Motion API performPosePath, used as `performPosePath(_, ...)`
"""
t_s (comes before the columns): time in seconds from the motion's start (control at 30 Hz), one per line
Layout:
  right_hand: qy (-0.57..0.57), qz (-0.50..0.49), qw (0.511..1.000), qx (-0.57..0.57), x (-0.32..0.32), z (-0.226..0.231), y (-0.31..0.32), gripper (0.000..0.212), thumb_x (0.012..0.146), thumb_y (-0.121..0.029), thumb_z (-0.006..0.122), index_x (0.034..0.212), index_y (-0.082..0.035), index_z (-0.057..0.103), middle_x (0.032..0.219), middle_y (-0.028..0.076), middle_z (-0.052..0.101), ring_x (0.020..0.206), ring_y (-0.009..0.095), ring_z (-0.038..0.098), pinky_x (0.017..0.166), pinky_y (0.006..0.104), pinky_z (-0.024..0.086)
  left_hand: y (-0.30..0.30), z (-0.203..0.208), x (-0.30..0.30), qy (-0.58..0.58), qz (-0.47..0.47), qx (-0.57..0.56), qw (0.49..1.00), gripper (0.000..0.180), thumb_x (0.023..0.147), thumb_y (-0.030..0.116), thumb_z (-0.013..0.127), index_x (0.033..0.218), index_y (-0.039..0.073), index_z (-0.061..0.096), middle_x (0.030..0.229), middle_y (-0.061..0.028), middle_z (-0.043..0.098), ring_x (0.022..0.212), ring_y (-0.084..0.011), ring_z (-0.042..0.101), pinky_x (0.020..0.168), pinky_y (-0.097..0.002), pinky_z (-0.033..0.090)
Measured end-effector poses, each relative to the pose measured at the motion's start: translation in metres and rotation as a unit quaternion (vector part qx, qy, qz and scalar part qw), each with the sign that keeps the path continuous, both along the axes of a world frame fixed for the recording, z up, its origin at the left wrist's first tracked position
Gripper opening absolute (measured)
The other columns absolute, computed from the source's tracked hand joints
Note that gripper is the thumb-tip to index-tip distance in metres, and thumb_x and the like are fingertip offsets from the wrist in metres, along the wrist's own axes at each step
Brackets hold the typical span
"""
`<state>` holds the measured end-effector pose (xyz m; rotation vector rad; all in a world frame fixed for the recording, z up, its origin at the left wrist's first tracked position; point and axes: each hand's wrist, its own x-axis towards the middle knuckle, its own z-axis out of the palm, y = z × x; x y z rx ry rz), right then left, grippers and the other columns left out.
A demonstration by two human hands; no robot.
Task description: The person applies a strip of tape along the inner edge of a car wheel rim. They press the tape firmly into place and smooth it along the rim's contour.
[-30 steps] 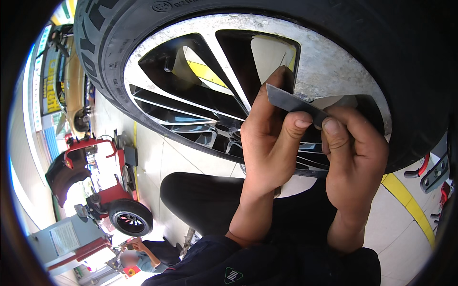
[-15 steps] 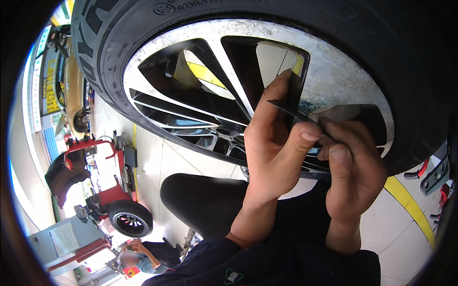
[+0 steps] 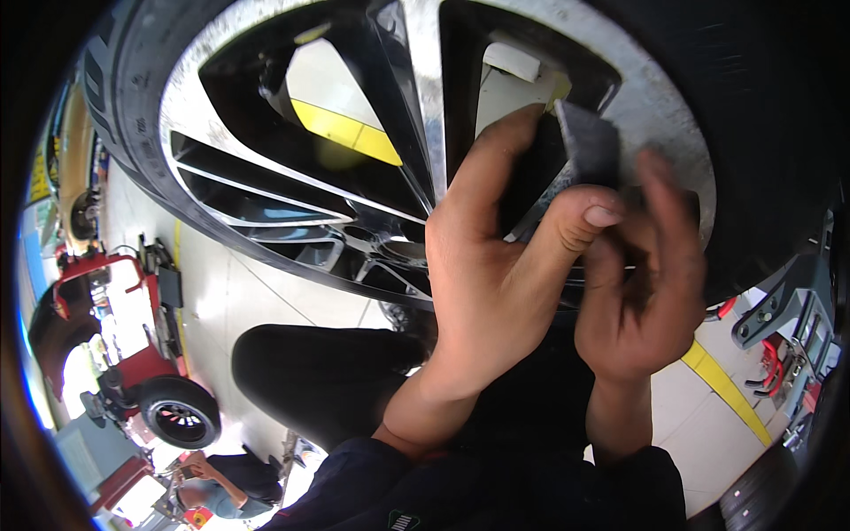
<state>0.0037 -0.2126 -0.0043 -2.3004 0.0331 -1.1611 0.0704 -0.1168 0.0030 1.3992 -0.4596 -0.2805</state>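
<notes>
A small dark grey abrasive-looking sheet stands tilted in front of the spokes of a scuffed alloy wheel. My left hand is closed on its lower part, the thumb pressed at the bottom edge. The left index finger reaches up into a spoke opening; the other left fingers are hidden. Close beside it, my right hand has its fingers bent and apart, slightly blurred. Its index finger points up to the right of the sheet, and nothing shows between its fingers. The rim's face looks rough and whitish.
A black tyre surrounds the rim. My dark-clothed knee is below the wheel. On the left are a red machine, another mounted tyre and a seated person. Grey metal equipment stands at right beside a yellow floor line.
The sheet has turned from nearly edge-on to showing its broad face. My right hand's index finger has lifted away from it. The view has shifted, bringing the wheel closer.
</notes>
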Motion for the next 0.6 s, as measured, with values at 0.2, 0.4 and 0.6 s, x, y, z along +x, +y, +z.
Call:
performPosePath(0.2, 0.054, -0.056, 0.997, -0.029, -0.015, 0.003, -0.004, 0.042, 0.087, 0.005, 0.057, 0.126, 0.012, 0.044, 0.113, 0.022, 0.061, 0.070, 0.009, 0.060, 0.054, 0.0163, 0.045, -0.005, 0.000, -0.002, 0.045, 0.011, -0.028, 0.999, 0.043, 0.085, 0.019, 0.069, 0.115, -0.007, 0.053, 0.092, -0.0090, 0.063, 0.080, -0.0107, 0.058, 0.069, -0.0214, 0.047)
performPosePath(0.4, -0.008, -0.053, 0.998, -0.018, -0.013, -0.007, -0.005, 0.035, 0.080, 0.006, 0.064, 0.114, 0.008, 0.058, 0.112, 0.019, 0.064, 0.077, 0.022, 0.066, 0.064, 0.0259, 0.052, -0.010, -0.005, -0.003, 0.038, 0.049, -0.051, 0.997, 0.044, 0.078, 0.020, 0.075, 0.108, -0.008, 0.057, 0.086, -0.0177, 0.066, 0.076, -0.0201, 0.065, 0.067, -0.0281, 0.051)
performPosePath(0.6, 0.022, -0.062, 0.997, -0.047, -0.016, -0.003, -0.003, 0.032, 0.078, 0.009, 0.064, 0.110, 0.008, 0.059, 0.106, 0.019, 0.066, 0.072, 0.024, 0.065, 0.062, 0.0280, 0.052, -0.009, -0.004, -0.002, 0.009, 0.060, -0.024, 0.998, 0.044, 0.076, 0.019, 0.076, 0.105, -0.006, 0.058, 0.084, -0.0179, 0.065, 0.073, -0.0227, 0.066, 0.065, -0.0293, 0.051)
